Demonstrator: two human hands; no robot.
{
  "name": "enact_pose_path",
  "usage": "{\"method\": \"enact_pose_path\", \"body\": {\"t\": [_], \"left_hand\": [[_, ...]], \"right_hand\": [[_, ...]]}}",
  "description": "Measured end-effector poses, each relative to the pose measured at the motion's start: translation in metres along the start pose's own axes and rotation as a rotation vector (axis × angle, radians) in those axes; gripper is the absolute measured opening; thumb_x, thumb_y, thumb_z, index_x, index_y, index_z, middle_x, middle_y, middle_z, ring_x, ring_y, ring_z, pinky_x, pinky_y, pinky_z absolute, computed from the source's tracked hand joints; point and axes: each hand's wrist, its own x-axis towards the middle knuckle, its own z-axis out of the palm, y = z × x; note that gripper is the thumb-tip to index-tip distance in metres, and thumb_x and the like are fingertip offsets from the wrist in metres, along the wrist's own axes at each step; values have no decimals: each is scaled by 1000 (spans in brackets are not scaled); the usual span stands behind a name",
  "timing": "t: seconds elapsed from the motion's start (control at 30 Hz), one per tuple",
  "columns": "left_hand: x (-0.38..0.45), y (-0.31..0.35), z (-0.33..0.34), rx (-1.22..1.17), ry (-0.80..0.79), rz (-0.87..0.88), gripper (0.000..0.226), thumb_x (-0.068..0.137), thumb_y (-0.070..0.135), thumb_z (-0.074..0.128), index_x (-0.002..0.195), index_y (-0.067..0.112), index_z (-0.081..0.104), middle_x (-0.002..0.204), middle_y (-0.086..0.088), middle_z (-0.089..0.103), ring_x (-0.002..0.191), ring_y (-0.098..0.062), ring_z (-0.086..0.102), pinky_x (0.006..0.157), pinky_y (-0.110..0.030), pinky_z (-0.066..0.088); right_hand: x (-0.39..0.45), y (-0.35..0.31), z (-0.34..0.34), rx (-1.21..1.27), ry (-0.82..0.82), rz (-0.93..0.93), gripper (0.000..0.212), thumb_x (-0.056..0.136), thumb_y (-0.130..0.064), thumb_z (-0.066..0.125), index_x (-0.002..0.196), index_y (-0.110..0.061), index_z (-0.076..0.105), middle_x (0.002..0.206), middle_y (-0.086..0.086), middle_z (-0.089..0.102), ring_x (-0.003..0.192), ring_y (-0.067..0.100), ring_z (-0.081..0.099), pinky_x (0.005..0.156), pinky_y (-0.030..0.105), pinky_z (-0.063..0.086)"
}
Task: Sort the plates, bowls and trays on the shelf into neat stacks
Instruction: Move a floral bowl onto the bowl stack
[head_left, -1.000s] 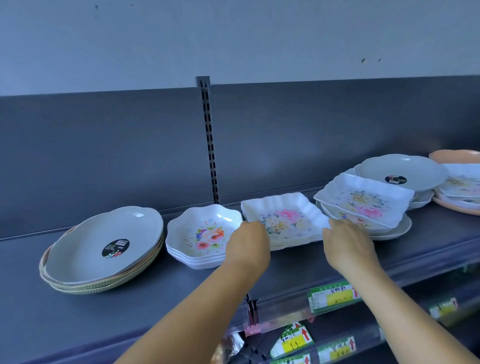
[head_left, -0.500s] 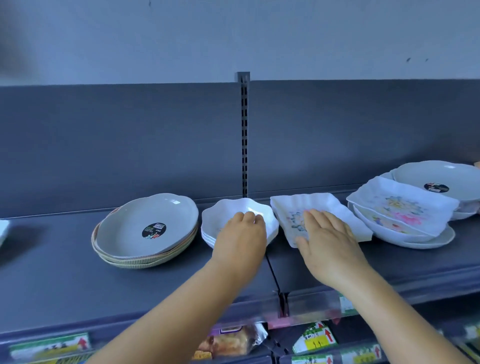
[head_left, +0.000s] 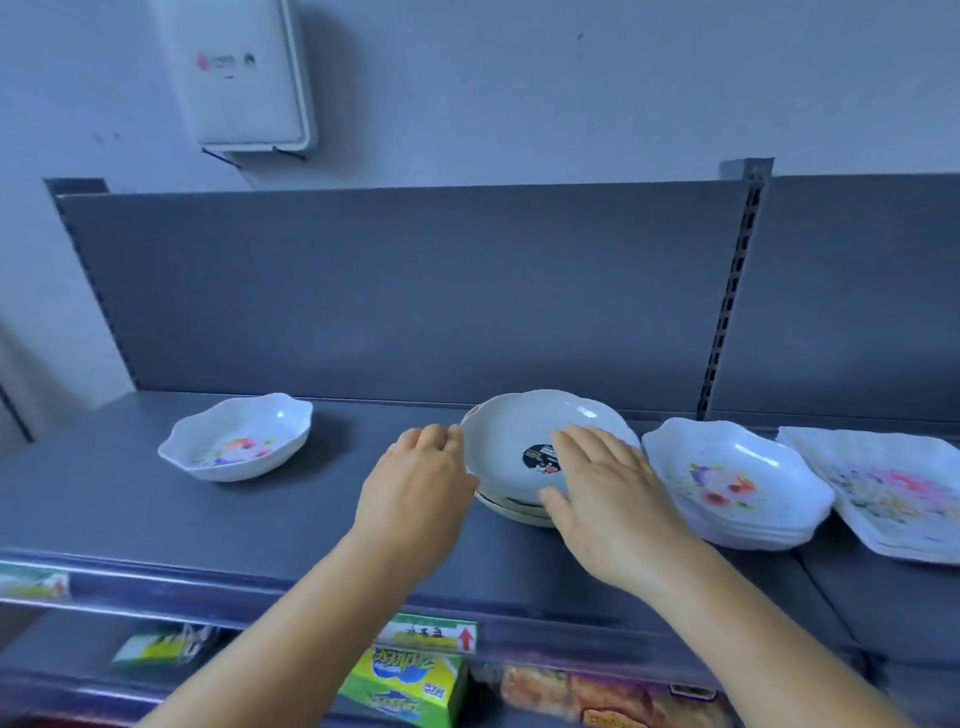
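Both hands meet the stack of grey plates mid-shelf: the left hand seemingly curls at its left rim, the right hand lies flat on top. Square the stack with even pressure from both sides, sliding, not lifting.

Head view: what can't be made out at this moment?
- Stack of grey plates: count and near edge hidden by right hand.
- Left hand: fingertips at the rim, grip unclear.
- Square floral trays: cut off by the right edge.
- Price labels: blurred.
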Motion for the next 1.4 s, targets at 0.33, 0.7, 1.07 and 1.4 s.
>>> {"method": "enact_pose_path", "body": {"t": [0.33,0.7,1.07,1.4], "left_hand": [[-25,-132,-5,84,-76,-248,35,102,30,36,128,9,46,130,-7,48,123,-26,42,100,-32,35],[-20,-227,11,-35,-103,-521,31,102,27,35,122,7,49,125,-11,47,117,-29,43,82,-34,42],[4,-255,31,-456,-40,-801,32,98,26,45,115,-2,47,121,-16,45,84,-31,51,71,-34,42],[1,-217,20,-694,167,-602,24,93,21,53,111,6,49,116,-6,41,73,-22,50,70,-30,43]], "right_hand": [[59,-118,44,29,-61,-168,49,102,-36,34,145,-14,29,152,0,29,143,20,20,116,31,17],[127,-189,87,125,-157,-129,48,102,-35,33,144,-11,29,148,1,35,139,23,26,109,32,27],[160,-220,116,382,-159,73,20,100,-30,35,95,-11,41,106,7,56,95,26,48,71,31,35],[134,-191,84,586,74,187,22,93,-32,49,98,-11,50,92,1,62,83,23,58,63,31,44]]}}
